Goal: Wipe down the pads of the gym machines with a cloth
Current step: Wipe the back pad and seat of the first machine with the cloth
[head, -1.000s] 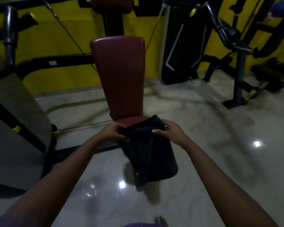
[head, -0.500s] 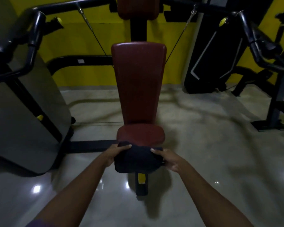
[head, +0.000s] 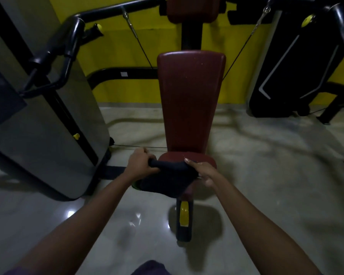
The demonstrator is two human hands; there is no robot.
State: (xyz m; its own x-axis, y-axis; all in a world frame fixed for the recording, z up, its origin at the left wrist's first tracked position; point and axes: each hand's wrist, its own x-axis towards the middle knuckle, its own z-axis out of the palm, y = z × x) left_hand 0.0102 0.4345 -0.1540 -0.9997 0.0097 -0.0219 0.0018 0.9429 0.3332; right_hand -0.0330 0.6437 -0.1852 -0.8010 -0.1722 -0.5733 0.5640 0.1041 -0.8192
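Both hands [head: 141, 165] grip cloth [head: 167, 177]

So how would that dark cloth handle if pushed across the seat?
Probably floppy: the cloth sags between both hands and droops off the seat. Likely light. It would bunch unless pressed flat.

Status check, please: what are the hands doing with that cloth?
Both hands, left and right, grip dark cloth. Cloth on red seat pad. Nothing blocking.
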